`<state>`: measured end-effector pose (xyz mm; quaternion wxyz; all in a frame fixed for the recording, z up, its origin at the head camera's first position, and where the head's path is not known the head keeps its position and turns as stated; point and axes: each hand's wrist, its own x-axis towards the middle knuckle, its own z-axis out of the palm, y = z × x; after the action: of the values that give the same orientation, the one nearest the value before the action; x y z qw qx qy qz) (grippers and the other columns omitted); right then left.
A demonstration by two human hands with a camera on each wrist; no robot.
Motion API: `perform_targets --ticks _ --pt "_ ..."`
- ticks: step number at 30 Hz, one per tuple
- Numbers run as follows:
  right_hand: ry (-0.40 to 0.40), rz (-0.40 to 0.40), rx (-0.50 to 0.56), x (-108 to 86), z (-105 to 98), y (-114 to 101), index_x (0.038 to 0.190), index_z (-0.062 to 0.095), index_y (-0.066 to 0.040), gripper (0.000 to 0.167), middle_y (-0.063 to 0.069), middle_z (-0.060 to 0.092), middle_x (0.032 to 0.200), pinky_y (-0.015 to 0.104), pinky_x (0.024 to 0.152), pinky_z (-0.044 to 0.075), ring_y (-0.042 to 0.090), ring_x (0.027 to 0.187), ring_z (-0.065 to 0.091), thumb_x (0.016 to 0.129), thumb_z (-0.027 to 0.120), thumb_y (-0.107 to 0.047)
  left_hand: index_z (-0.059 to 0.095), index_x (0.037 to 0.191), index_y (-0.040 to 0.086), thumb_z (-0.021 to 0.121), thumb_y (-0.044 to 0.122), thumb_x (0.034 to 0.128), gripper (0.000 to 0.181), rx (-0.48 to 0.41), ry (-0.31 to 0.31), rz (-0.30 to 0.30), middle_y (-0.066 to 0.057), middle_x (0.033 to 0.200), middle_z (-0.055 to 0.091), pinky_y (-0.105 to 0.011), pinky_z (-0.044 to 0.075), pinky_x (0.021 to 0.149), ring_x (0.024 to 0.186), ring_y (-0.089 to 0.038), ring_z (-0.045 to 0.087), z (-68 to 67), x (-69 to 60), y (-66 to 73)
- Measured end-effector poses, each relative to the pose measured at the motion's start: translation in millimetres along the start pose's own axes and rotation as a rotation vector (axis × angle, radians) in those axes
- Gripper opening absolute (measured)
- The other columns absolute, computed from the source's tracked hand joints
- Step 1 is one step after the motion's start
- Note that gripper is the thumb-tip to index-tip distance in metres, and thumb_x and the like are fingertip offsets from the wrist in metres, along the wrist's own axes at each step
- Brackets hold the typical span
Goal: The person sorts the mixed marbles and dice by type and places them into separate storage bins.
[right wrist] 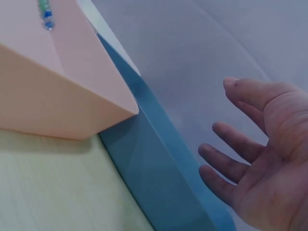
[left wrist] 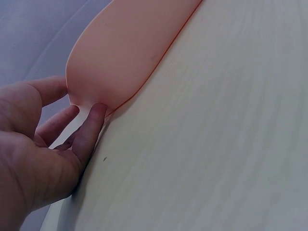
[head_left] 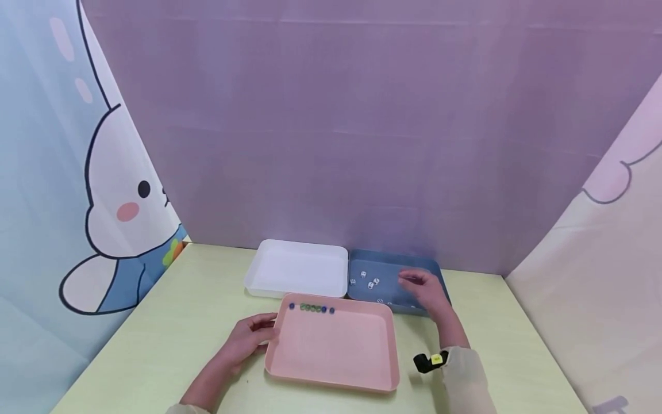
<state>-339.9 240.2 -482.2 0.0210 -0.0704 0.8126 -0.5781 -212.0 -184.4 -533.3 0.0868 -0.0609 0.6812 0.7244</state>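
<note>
My left hand (head_left: 251, 337) is at the left side of a pink tray (head_left: 336, 351) and holds its edge. In the left wrist view the thumb lies low on the tray's outer wall (left wrist: 120, 53), with the other fingers near the rim. A row of small green and blue glass beads (head_left: 312, 308) lies along the pink tray's far side. My right hand (head_left: 425, 290) hovers over a blue tray (head_left: 398, 261) with nothing visible in it. Its fingers are spread and slightly bent in the right wrist view. Several white dice (head_left: 370, 284) lie in the blue tray.
A white tray (head_left: 297, 267) stands behind the pink one, left of the blue tray. A purple backdrop (head_left: 331, 126) rises behind the pale table (head_left: 207, 287). Printed cloths (head_left: 41, 201) hang at both sides.
</note>
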Motion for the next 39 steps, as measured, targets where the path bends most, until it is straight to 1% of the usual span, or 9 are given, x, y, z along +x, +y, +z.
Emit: perform_targets --ticks 5,9,14,21,25,28,30,35,39 --pt "-0.009 -0.021 -0.046 -16.1 1.4 -8.3 0.122 0.066 -0.005 0.037 0.014 0.059 0.128 0.039 0.092 0.049 0.028 0.114 0.057 0.091 0.071 -0.025 0.052 0.132 -0.008 0.069 0.006 0.0873 0.050 0.001 0.005 0.003 -0.022 0.120 0.058 -0.042 0.055 0.082 0.099 -0.027 0.061 0.0 -4.7 3.2" --pt "-0.009 -0.037 -0.100 -30.7 -2.5 -14.2 0.123 0.066 -0.005 0.036 0.015 0.058 0.128 0.037 0.088 0.052 0.029 0.110 0.059 0.091 0.070 -0.022 0.053 0.132 -0.007 0.071 0.007 0.0863 0.051 0.006 0.003 0.000 -0.021 0.119 0.058 -0.041 0.055 0.082 0.100 -0.027 0.061 -0.4 -1.8 2.1" --pt "-0.028 -0.033 -0.133 -50.8 -5.9 -14.6 0.124 0.063 -0.003 0.038 0.019 0.057 0.128 0.034 0.084 0.053 0.028 0.107 0.060 0.091 0.070 -0.021 0.055 0.130 -0.006 0.072 0.008 0.0846 0.051 0.016 0.026 0.000 -0.019 0.116 0.059 -0.041 0.055 0.081 0.098 -0.026 0.061 1.2 -0.1 -0.1" --pt "-0.054 -0.036 -0.162 -75.5 2.5 -11.6 0.126 0.061 -0.002 0.040 0.020 0.059 0.126 0.031 0.080 0.054 0.028 0.104 0.063 0.090 0.071 -0.016 0.055 0.130 -0.007 0.071 0.006 0.0866 0.048 0.005 0.024 0.010 -0.020 0.116 0.059 -0.040 0.056 0.080 0.097 -0.026 0.060 1.0 -0.3 -2.0" --pt "-0.050 -0.033 -0.121 -87.1 12.0 -10.9 0.124 0.060 0.002 0.039 0.024 0.059 0.124 0.030 0.078 0.055 0.030 0.101 0.064 0.089 0.071 -0.008 0.054 0.131 -0.008 0.070 0.007 0.0878 0.048 -0.003 0.020 0.015 -0.020 0.116 0.059 -0.040 0.056 0.078 0.097 -0.026 0.061 0.5 -1.7 -2.3" --pt "-0.032 -0.007 -0.081 -94.4 19.6 -12.3 0.123 0.060 0.005 0.038 0.026 0.058 0.123 0.030 0.077 0.055 0.031 0.100 0.065 0.088 0.070 -0.003 0.053 0.132 -0.009 0.070 0.007 0.0885 0.049 -0.008 0.020 0.015 -0.020 0.116 0.058 -0.041 0.056 0.078 0.097 -0.026 0.061 0.0 -3.1 -2.4" --pt "-0.004 0.020 -0.067 -98.6 24.7 -12.1 0.122 0.061 0.005 0.037 0.025 0.059 0.122 0.031 0.076 0.056 0.031 0.098 0.065 0.087 0.070 -0.001 0.052 0.132 -0.009 0.069 0.007 0.0889 0.049 -0.011 0.018 0.014 -0.020 0.117 0.058 -0.041 0.056 0.078 0.097 -0.026 0.061 -0.3 -3.8 -2.9" --pt "0.068 0.086 -0.053 -108.0 36.2 -7.7 0.121 0.061 0.003 0.038 0.020 0.064 0.115 0.033 0.074 0.056 0.027 0.092 0.065 0.085 0.073 -0.002 0.052 0.132 -0.009 0.069 0.006 0.0892 0.049 -0.016 0.012 0.015 -0.020 0.116 0.058 -0.041 0.056 0.079 0.098 -0.025 0.060 0.0 -3.4 -3.2" --pt "0.080 0.129 0.003 -114.5 43.0 -6.6 0.122 0.060 0.005 0.039 0.018 0.065 0.109 0.034 0.072 0.057 0.025 0.087 0.065 0.085 0.072 -0.003 0.053 0.131 -0.009 0.069 0.006 0.0886 0.048 -0.021 0.011 0.022 -0.021 0.116 0.058 -0.040 0.056 0.079 0.097 -0.025 0.060 1.6 -2.0 -1.6"
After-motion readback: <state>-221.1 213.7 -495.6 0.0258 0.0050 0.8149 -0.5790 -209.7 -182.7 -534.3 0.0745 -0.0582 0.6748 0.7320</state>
